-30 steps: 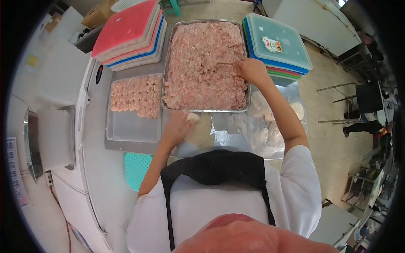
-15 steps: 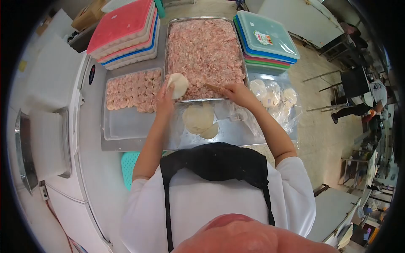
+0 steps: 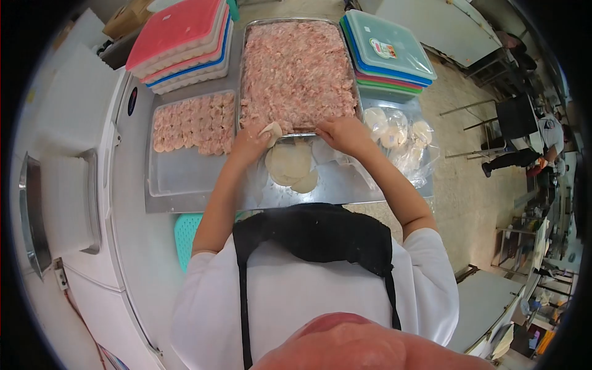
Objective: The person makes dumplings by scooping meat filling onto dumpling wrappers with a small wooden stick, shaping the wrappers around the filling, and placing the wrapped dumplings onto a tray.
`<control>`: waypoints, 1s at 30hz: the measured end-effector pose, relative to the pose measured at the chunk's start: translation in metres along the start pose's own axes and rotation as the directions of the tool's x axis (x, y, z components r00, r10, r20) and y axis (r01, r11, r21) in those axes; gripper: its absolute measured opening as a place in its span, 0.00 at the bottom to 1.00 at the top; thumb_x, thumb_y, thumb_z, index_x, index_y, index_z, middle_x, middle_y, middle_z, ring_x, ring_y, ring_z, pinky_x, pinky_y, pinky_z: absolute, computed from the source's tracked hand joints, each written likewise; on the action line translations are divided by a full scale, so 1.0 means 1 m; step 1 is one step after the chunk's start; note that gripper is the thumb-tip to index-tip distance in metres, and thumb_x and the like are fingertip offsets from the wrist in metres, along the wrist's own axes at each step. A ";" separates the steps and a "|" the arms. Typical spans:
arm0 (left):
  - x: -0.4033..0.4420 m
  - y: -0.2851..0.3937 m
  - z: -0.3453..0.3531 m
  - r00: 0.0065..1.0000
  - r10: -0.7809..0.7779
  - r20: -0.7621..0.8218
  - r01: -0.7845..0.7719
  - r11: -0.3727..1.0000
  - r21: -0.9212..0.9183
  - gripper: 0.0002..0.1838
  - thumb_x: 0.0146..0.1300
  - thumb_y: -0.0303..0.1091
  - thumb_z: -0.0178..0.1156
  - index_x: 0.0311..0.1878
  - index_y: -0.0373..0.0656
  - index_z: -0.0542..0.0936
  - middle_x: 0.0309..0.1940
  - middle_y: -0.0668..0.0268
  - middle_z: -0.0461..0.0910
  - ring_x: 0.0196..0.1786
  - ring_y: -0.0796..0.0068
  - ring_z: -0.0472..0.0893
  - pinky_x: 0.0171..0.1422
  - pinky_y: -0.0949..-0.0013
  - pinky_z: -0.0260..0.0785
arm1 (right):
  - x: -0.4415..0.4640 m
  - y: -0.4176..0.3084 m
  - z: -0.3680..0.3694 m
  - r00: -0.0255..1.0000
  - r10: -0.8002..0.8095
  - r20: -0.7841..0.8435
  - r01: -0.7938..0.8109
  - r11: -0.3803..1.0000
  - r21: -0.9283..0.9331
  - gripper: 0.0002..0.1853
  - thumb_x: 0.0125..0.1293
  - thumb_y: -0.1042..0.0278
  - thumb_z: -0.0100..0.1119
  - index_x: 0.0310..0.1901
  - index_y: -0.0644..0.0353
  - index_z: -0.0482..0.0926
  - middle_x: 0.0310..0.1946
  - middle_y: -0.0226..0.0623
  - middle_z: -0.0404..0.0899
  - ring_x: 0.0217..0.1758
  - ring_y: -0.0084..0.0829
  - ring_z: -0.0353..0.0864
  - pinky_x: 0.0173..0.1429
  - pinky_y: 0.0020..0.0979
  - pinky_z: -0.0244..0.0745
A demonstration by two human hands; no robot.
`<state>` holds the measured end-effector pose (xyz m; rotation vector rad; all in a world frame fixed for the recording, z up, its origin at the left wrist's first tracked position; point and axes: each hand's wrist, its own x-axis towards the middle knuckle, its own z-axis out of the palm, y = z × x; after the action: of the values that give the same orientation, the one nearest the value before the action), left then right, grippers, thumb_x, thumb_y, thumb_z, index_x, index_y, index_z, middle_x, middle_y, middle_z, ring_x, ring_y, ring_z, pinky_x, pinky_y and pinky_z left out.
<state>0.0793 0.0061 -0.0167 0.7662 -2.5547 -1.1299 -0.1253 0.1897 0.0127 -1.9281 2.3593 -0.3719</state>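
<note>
- wrapper (image 3: pixel 272 131) looks folded, clamped in the fingers of the left hand (image 3: pixel 248 147) by the meat tray's (image 3: pixel 300 134) near rim
- shaping seems midway
- right hand's (image 3: pixel 347 135) fingers pinched together; grip unclear

Surface (image 3: pixel 256 192): shiny grey metal
12 o'clock: large metal tray (image 3: pixel 290 20) of minced filling
2 o'clock: green-topped container stack (image 3: pixel 394 40)
4 o'clock: plastic-bagged pale rounds (image 3: pixel 394 135)
6 o'clock: loose flat rounds (image 3: pixel 288 161), overlapping
8 o'clock: shallow tray (image 3: pixel 191 177), filled pieces in rows
10 o'clock: red-topped container stack (image 3: pixel 176 37)
</note>
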 end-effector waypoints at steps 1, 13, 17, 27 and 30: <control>-0.001 -0.004 0.003 0.999 -0.037 0.020 0.038 0.998 -0.048 0.15 0.61 0.39 0.58 0.48 0.41 0.81 0.38 0.52 0.82 0.41 0.58 0.82 0.47 0.61 0.71 | 0.002 0.003 0.001 0.998 0.007 0.059 -0.008 1.000 0.028 0.13 0.65 0.55 0.53 0.34 0.55 0.81 0.28 0.43 0.81 0.34 0.46 0.81 0.37 0.44 0.75; 0.043 0.027 0.002 0.938 -0.297 -0.180 -0.189 -0.002 -0.982 0.26 0.71 0.46 0.50 0.62 0.33 0.68 0.57 0.54 0.75 0.58 0.59 0.76 0.62 0.56 0.69 | 0.000 0.030 -0.026 0.970 0.243 0.009 -0.187 0.724 0.663 0.17 0.68 0.57 0.56 0.48 0.62 0.81 0.30 0.43 0.82 0.34 0.30 0.79 0.41 0.32 0.72; 0.052 0.079 0.010 0.981 -0.181 -0.073 -0.111 -0.212 -0.971 0.33 0.72 0.55 0.42 0.62 0.31 0.66 0.59 0.53 0.72 0.63 0.57 0.71 0.68 0.51 0.62 | 0.006 0.019 -0.032 0.966 0.230 -0.116 -0.084 0.707 0.702 0.17 0.69 0.58 0.55 0.48 0.62 0.81 0.35 0.46 0.83 0.38 0.35 0.82 0.44 0.34 0.73; 0.075 0.056 0.042 0.924 -0.382 -0.012 -0.191 -0.435 -0.880 0.38 0.68 0.64 0.41 0.65 0.38 0.65 0.65 0.52 0.65 0.67 0.50 0.65 0.71 0.42 0.52 | -0.017 0.011 -0.070 0.997 0.025 -0.071 -0.029 0.998 -0.057 0.09 0.66 0.65 0.53 0.44 0.57 0.79 0.34 0.45 0.77 0.37 0.48 0.80 0.37 0.45 0.74; 0.066 0.085 0.041 0.917 -0.398 0.025 -0.147 -0.395 -0.907 0.38 0.67 0.64 0.42 0.63 0.38 0.66 0.65 0.52 0.65 0.67 0.48 0.64 0.71 0.40 0.52 | -0.019 0.018 -0.047 0.996 -0.045 -0.081 0.044 0.999 -0.015 0.09 0.66 0.66 0.53 0.45 0.56 0.77 0.34 0.44 0.76 0.36 0.47 0.80 0.36 0.44 0.74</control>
<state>-0.0239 0.0426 0.0195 0.5244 -0.2247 -2.2940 -0.1482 0.2183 0.0524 -2.0121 2.3764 -0.4476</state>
